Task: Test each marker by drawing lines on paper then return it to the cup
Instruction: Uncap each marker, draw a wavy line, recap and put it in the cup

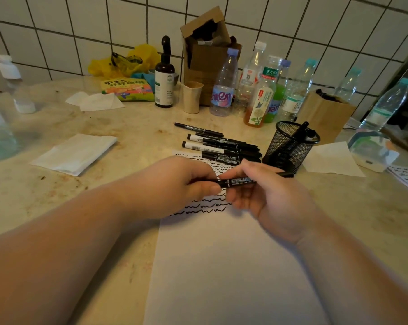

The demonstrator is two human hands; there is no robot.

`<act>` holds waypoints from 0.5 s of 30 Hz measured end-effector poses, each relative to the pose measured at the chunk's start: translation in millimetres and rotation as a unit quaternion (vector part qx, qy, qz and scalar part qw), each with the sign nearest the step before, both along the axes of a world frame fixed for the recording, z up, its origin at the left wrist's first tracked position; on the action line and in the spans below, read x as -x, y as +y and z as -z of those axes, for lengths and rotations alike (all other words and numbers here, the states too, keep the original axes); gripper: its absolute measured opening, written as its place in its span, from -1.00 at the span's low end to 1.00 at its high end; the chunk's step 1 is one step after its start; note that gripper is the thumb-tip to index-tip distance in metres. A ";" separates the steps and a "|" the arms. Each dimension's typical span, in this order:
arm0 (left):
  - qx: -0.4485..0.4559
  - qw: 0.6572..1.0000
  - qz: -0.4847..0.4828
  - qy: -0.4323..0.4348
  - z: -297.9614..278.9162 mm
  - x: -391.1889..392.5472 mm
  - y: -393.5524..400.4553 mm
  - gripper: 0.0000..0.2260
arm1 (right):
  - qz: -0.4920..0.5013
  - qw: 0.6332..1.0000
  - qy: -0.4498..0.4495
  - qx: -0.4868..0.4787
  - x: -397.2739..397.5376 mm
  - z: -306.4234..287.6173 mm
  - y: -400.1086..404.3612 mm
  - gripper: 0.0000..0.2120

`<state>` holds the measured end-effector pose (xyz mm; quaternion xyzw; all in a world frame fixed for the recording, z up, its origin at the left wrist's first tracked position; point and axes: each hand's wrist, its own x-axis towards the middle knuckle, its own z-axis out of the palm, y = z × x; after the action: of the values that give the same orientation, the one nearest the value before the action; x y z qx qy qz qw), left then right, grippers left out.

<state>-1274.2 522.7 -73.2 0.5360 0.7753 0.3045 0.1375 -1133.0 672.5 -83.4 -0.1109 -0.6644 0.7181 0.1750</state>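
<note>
head view, left hand (184,184) and right hand (268,195) both pinching one black marker (239,180) level above paper (221,266)

Matt white paper (221,266), black wire-mesh metal cup (289,146), glossy plastic marker (238,181), stained stone-look countertop (46,195)

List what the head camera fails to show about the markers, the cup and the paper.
- Held marker: its left end sits inside the left hand, so cap on or off is hidden.
- Mesh cup: the count of markers inside is unclear through the dark mesh.
- Paper: both hands cover the middle lines; the bottom edge is cut off.
- Marker pile: label print too small.
</note>
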 end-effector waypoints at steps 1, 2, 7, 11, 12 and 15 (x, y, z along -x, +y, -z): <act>0.006 1.000 0.007 -0.011 -1.8 -0.5 0.3 -0.86 | 0.012 1.000 0.007 -0.017 0.2 0.6 1.0 -0.72; 0.018 0.999 0.020 -0.022 -4.2 -0.2 -0.2 -0.84 | 0.018 0.999 0.018 -0.035 -0.2 0.7 2.7 -0.73; 0.048 0.988 0.077 -0.126 -13.4 13.7 -17.1 -0.72 | 0.064 0.993 0.092 0.022 -12.5 -12.3 23.0 -0.77; 0.000 0.997 -0.037 -0.069 -9.8 14.1 -11.5 -0.72 | 0.066 0.998 -0.005 0.012 -10.0 -7.0 24.0 -0.66; 0.001 0.998 -0.053 -0.039 -9.7 11.6 -8.5 -0.74 | 0.084 0.996 -0.033 -0.017 -8.3 -5.1 20.6 -0.70; 0.020 0.998 -0.065 0.008 -7.7 8.4 -6.6 -0.79 | 0.158 0.981 -0.089 -0.072 -8.1 -4.3 17.0 -0.68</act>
<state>-1282.6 516.1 -65.5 0.4838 0.8156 0.2929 0.1223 -1124.9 689.5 -79.1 -0.2656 -0.7014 0.6186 0.2340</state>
